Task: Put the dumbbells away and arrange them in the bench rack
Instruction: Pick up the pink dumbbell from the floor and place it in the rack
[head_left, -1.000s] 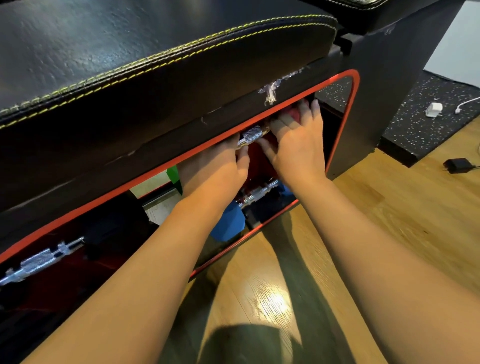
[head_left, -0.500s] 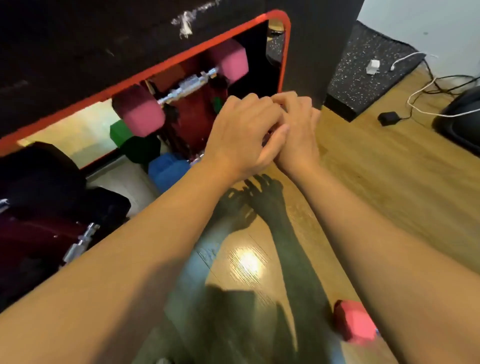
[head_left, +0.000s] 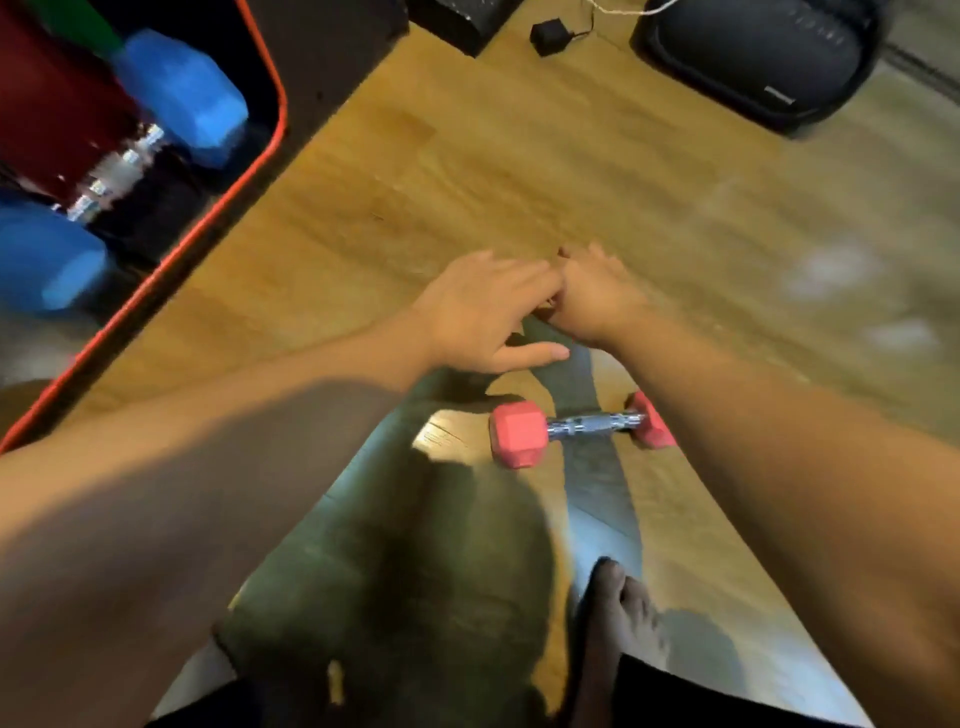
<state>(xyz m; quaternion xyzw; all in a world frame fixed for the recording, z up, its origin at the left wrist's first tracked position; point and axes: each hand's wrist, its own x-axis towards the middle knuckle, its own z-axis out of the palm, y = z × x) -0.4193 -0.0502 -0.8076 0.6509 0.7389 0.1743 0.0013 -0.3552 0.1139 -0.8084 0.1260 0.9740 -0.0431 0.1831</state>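
Observation:
A pink dumbbell (head_left: 524, 434) with a chrome handle lies on the wooden floor, its right end partly hidden by my right forearm. My left hand (head_left: 480, 312) and my right hand (head_left: 597, 296) hover side by side above the floor just beyond it, fingers loosely spread, holding nothing. At the upper left the bench rack (head_left: 267, 150) with its red rim holds a blue dumbbell (head_left: 182, 93) with a chrome handle. The frame is blurred by motion.
A black adapter (head_left: 550, 36) and a dark rounded object (head_left: 753, 57) sit on the floor at the top. My bare foot (head_left: 618, 613) stands near the bottom. Wooden floor stretches to the right.
Both hands have come out of the rack, leaving a pink dumbbell inside, and moved down over the floor. The view has swung down to a second pink dumbbell on the floor.

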